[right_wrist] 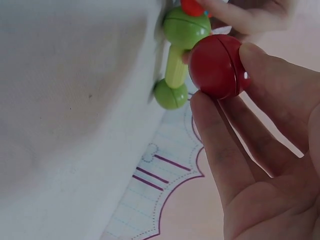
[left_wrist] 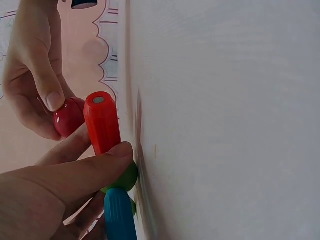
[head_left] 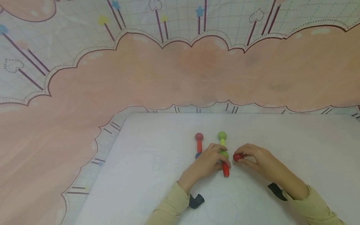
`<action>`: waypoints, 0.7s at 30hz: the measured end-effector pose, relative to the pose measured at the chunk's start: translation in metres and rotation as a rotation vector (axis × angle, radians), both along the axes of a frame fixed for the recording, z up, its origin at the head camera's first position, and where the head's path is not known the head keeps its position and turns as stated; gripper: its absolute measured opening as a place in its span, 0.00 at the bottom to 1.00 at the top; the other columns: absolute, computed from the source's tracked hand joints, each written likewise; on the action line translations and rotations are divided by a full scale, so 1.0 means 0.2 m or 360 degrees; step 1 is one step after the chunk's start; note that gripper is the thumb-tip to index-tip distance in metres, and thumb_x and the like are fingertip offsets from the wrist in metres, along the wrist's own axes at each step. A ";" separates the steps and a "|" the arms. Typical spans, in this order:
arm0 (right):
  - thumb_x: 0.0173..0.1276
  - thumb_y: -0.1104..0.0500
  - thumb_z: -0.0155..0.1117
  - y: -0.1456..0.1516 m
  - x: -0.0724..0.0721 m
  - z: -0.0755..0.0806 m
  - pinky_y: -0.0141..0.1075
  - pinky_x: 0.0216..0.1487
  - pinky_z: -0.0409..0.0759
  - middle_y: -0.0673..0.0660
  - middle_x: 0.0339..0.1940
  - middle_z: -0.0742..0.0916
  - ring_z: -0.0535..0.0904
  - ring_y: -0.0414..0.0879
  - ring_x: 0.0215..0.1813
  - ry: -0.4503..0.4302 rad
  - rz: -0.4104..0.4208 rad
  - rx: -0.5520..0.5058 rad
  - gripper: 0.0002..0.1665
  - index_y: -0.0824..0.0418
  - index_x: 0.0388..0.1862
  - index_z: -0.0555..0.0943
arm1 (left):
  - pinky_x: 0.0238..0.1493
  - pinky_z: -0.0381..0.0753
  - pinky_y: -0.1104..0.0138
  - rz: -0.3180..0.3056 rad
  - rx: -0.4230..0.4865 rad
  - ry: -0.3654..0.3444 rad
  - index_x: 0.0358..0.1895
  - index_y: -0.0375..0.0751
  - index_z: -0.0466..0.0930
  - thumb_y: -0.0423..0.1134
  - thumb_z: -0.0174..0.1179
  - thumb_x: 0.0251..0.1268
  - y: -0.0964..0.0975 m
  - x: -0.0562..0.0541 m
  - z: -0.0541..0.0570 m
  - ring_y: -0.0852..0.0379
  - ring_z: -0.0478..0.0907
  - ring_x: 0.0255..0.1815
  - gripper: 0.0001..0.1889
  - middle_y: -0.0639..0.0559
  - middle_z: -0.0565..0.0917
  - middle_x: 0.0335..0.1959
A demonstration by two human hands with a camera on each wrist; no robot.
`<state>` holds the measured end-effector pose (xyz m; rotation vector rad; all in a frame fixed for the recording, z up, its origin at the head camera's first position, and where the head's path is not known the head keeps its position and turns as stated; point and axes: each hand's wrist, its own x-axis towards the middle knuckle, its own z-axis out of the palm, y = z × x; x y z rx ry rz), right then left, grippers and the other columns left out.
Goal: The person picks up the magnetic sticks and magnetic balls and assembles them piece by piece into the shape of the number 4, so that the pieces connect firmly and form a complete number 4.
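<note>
Between the thumb and fingers of my right hand [head_left: 260, 156] is a red ball [right_wrist: 210, 65], pinched just above the white tabletop. My left hand [head_left: 208, 161] grips the lower end of a red rod [left_wrist: 102, 125], where it meets a green ball [right_wrist: 186, 26]. A yellow-green rod [right_wrist: 175, 67] runs from that ball to another green ball [head_left: 222, 135] farther away. The red rod's free end shows a small grey disc. Below my left thumb, the left wrist view has a blue rod [left_wrist: 119, 212], partly out of frame. The red ball and red rod are apart.
Left of the green balls, a reddish ball [head_left: 199, 136], another red rod [head_left: 199, 146] and a blue ball [head_left: 198, 155] form a line, partly hidden by my left hand. The white tabletop [head_left: 154, 140] ends at a patterned cloth [head_left: 180, 72]. Dark pieces [head_left: 197, 201] sit by both wrists.
</note>
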<state>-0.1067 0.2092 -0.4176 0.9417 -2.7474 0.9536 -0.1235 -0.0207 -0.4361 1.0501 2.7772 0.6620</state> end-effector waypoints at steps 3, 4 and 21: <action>0.57 0.66 0.75 0.00 0.02 0.00 0.39 0.46 0.86 0.42 0.42 0.85 0.84 0.39 0.44 -0.0003 -0.0004 0.0024 0.17 0.53 0.45 0.85 | 0.67 0.69 0.72 0.0000 0.0002 -0.0006 0.42 0.59 0.90 0.38 0.71 0.59 0.00 0.00 -0.01 0.56 0.65 0.69 0.10 0.55 0.75 0.65; 0.57 0.65 0.75 0.00 0.03 0.01 0.38 0.46 0.86 0.42 0.42 0.85 0.84 0.39 0.44 -0.0005 -0.0007 0.0035 0.17 0.53 0.45 0.85 | 0.67 0.69 0.72 0.0000 0.0004 -0.0009 0.42 0.60 0.90 0.38 0.71 0.59 0.00 0.00 -0.01 0.57 0.65 0.69 0.10 0.55 0.75 0.65; 0.57 0.62 0.76 -0.04 0.12 0.02 0.35 0.46 0.85 0.39 0.42 0.85 0.81 0.34 0.44 -0.0019 0.0170 0.0079 0.16 0.50 0.44 0.84 | 0.67 0.70 0.71 -0.0017 -0.0002 0.0021 0.43 0.57 0.89 0.38 0.70 0.60 -0.01 0.00 0.00 0.55 0.66 0.68 0.10 0.53 0.76 0.64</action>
